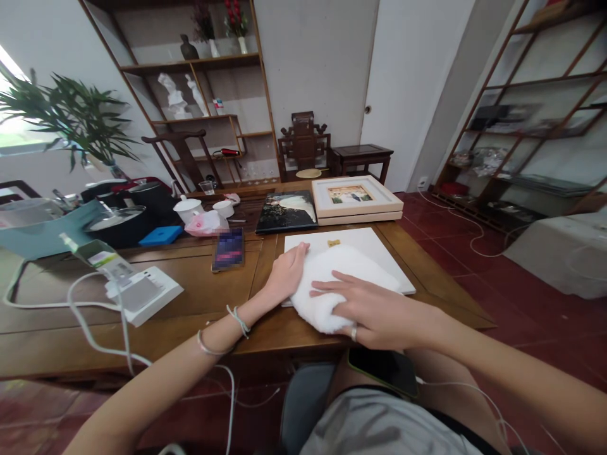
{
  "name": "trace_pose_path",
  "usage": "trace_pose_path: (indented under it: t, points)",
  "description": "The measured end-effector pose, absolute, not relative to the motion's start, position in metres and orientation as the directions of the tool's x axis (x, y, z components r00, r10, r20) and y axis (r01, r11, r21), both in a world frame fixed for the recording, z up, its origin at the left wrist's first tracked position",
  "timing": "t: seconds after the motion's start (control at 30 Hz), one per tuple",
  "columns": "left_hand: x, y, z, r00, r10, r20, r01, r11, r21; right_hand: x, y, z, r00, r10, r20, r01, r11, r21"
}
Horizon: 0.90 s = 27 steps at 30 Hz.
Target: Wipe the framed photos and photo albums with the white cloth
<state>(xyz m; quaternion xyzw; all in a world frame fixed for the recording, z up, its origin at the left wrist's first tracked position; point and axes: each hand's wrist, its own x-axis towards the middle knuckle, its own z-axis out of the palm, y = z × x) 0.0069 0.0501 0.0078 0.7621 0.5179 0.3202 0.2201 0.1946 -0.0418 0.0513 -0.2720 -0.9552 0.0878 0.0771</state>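
A bunched white fluffy towel (353, 265) lies over a flat white board (386, 253) at the table's front edge. My right hand (367, 309) presses on the towel from the right, its fingers partly spread and dug into the folds. A ring shows on one of its fingers. At the board's left edge is my left hand (290, 268), fingers close together and curled over the edge, right beside the towel. Its thumb is hard to make out. Beyond the towel, a small gold-brown bow-shaped piece (334, 243) sits on the board.
Behind the board lie a dark picture panel (287, 212) and a framed photo (358, 197). To the left are a phone (228, 249), a white box (145, 294) with cables, a blue block (161, 236) and teaware (188, 208). Another phone (382, 370) rests on my lap.
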Motion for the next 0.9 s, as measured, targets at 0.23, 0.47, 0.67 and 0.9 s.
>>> trace_pose_path:
  t: [0.23,0.47,0.67,0.9]
  points:
    - [0.009,0.041,0.015,0.380,0.877,0.295,0.739,-0.479,0.474,0.220,-0.013,0.054,-0.690,0.720,0.078,0.671,0.676,-0.305]
    - [0.008,0.041,0.014,0.435,0.852,0.291,0.779,-0.518,0.355,0.207,0.031,0.046,-0.573,0.812,0.114,0.796,0.584,-0.162]
    - [0.007,0.042,0.012,0.472,0.833,0.289,0.783,-0.547,0.298,0.186,0.044,0.040,-0.597,0.787,0.156,0.792,0.609,-0.040]
    - [0.006,0.044,0.009,0.486,0.826,0.285,0.791,-0.555,0.257,0.191,-0.012,0.040,-0.640,0.748,0.176,0.755,0.654,-0.036]
